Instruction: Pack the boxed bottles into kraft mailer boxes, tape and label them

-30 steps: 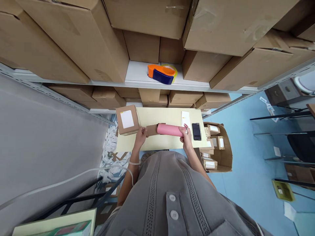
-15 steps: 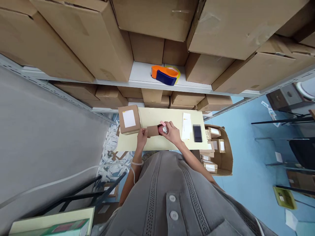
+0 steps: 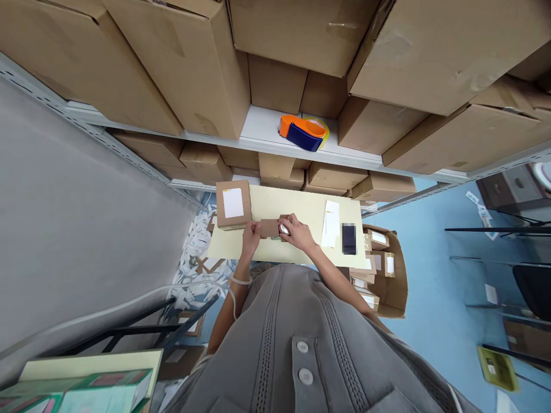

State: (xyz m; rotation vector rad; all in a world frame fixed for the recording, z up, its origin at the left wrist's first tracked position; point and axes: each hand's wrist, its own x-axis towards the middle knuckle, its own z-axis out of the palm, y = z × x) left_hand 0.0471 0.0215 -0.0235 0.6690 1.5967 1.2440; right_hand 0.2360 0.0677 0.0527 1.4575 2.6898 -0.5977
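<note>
A small brown cardboard box [image 3: 269,228] lies on its side on the pale yellow table [image 3: 301,206]. My left hand [image 3: 251,236] grips its left end. At the box's open right end my right hand [image 3: 298,232] is closed around the silver end of a pink cylinder [image 3: 284,229], almost all of which is hidden inside the box. A larger brown box with a white label [image 3: 233,203] sits just left of my hands.
A white paper slip [image 3: 331,223] and a dark phone [image 3: 348,238] lie on the table's right part. An open carton of small labelled boxes [image 3: 383,269] stands on the blue floor at right. An orange and blue tape dispenser [image 3: 302,132] rests on the shelf above. White scraps [image 3: 193,258] litter the floor at left.
The pink cylinder, fully in view one second ago, has slid leftwards into the small box. My right hand followed it left to the box's opening. My left hand stayed on the box.
</note>
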